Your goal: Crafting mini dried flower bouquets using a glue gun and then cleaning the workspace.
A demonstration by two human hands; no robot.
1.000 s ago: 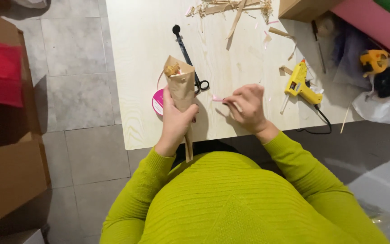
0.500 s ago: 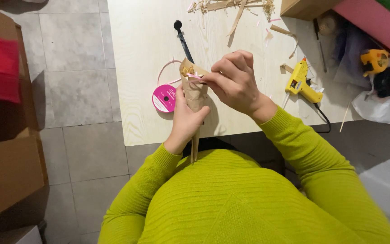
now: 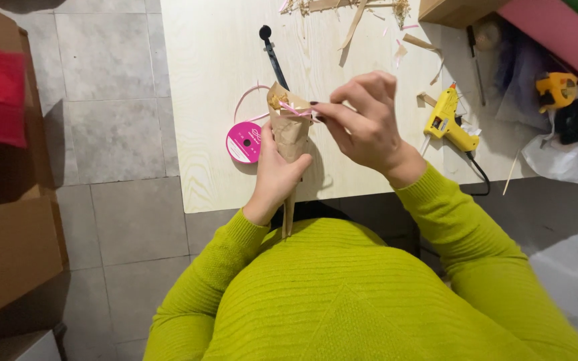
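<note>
The left hand (image 3: 277,172) has its grip clamped around a brown paper cone (image 3: 290,134), held upright above the near edge of the surface (image 3: 209,80). The right hand (image 3: 362,124) pinches a thin pink ribbon (image 3: 296,110) at the cone's mouth, just right of the left grip. The step looks like wrapping the ribbon round the cone; the next move calls for a steady cone and a taut ribbon. The ribbon spool (image 3: 243,142) lies left of the grip.

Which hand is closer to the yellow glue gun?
Right. The right hand is just beside the yellow glue gun, apart from it; the left hand is farther away, holding the paper cone.
</note>
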